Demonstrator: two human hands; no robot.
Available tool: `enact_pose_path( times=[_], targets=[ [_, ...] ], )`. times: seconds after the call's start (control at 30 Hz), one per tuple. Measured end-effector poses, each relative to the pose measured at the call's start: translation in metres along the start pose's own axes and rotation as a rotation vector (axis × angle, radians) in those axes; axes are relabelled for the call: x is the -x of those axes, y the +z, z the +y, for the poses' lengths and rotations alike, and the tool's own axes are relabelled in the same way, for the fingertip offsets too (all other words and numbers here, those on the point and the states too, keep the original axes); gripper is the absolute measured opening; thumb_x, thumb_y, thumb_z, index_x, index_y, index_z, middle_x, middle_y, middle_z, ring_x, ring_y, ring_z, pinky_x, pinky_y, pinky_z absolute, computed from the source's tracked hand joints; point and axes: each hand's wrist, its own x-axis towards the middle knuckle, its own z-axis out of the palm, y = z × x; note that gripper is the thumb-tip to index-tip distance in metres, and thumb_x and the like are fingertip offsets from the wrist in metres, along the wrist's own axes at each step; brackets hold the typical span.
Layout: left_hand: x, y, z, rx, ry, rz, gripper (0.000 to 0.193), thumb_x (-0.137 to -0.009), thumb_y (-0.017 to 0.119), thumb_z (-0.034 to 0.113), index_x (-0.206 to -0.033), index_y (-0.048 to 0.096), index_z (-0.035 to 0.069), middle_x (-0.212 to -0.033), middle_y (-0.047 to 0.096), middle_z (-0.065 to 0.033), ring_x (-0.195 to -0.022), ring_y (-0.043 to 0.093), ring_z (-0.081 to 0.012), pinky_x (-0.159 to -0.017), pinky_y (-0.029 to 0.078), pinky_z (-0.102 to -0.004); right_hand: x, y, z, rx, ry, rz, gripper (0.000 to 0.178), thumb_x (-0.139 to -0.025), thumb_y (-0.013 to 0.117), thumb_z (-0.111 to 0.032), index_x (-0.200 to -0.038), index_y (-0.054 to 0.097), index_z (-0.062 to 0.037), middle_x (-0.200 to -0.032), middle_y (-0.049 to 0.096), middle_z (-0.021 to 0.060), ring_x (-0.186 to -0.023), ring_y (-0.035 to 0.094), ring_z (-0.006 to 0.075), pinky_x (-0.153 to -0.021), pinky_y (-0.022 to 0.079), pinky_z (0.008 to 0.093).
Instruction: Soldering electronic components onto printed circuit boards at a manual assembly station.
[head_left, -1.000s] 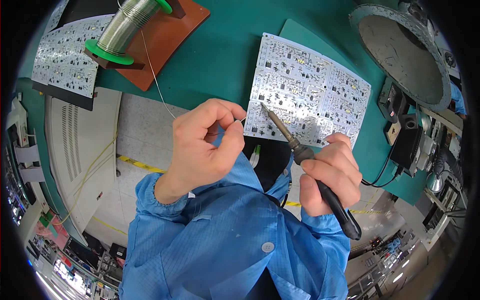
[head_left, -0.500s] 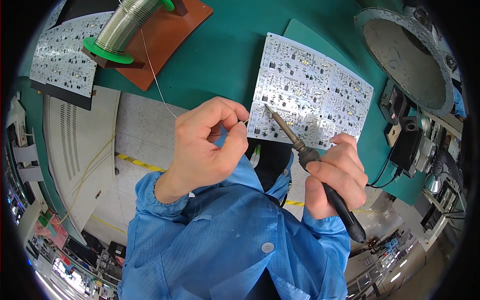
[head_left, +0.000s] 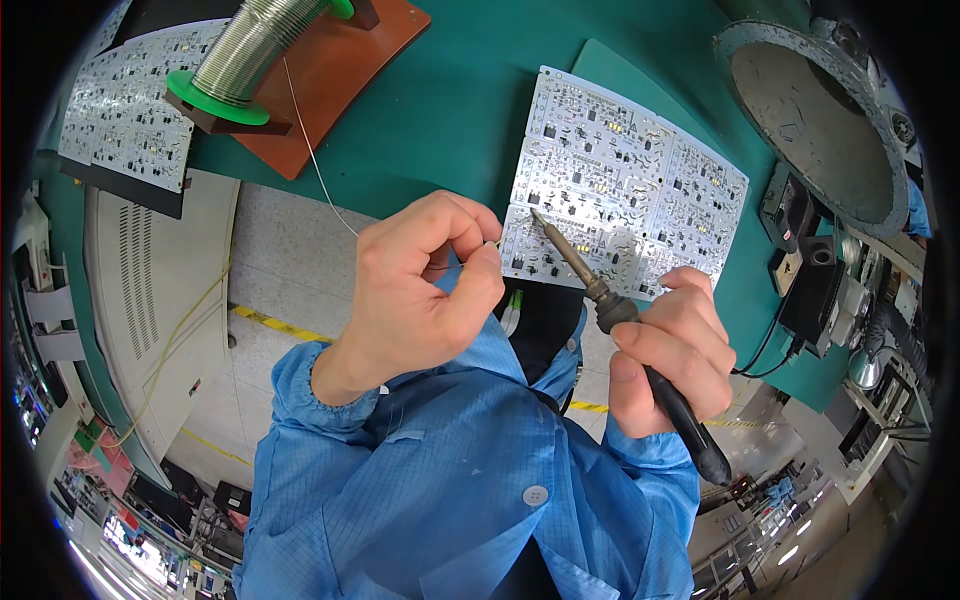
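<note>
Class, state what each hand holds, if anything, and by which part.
Left hand: solder wire, pinched near its free end. Right hand: soldering iron, gripped by its black handle.

The bare left hand (head_left: 430,285), near the middle, pinches thumb and pointing finger. The bare right hand (head_left: 672,355), right of the middle, curls its fingers. Both blue-sleeved arms (head_left: 318,410) come from the bottom.

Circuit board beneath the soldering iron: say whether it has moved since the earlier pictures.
No. The circuit board keeps its place against the grey hood; both slid slightly right in the picture, likely a view shift.
</note>
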Motion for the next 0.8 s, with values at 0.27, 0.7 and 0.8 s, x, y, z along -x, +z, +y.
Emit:
enact_pose_path(
  times=[0.27,0.7,0.8],
  targets=[
    [-0.002,-0.003,0.004,0.010,-0.022,0.027,0.012,-0.070,0.060,-0.005,-0.068,0.051,0.003,-0.077,0.064,-0.0044,-0.047,0.035,-0.0019,-0.042,0.027,-0.0204,-0.001,-0.005,0.000,-0.013,-0.007,0.018,0.014,-0.059,0.067,-0.009,-0.072,0.066,-0.0056,-0.056,0.054,0.0031,-0.049,0.048,0.0166,-0.063,0.043,0.0374],
    [-0.010,-0.007,0.002,-0.059,0.068,-0.048,0.013,-0.071,0.055,-0.009,-0.067,0.047,0.000,-0.091,0.062,-0.0111,-0.049,0.036,0.0012,-0.043,0.027,-0.0171,0.000,-0.004,0.002,-0.033,0.007,-0.034,0.013,-0.060,0.067,-0.009,-0.073,0.067,-0.0060,-0.057,0.054,0.0028,-0.050,0.048,0.0171,-0.062,0.044,0.0381],
    [-0.011,-0.005,0.003,-0.052,0.027,-0.045,0.013,-0.070,0.055,-0.009,-0.066,0.047,0.000,-0.091,0.061,-0.0111,-0.049,0.037,0.0009,-0.043,0.028,-0.0172,0.000,-0.002,0.003,-0.037,0.007,-0.030,0.013,-0.059,0.067,-0.008,-0.073,0.067,-0.0060,-0.057,0.054,0.0028,-0.050,0.047,0.0168,-0.062,0.044,0.0375]
  ],
)
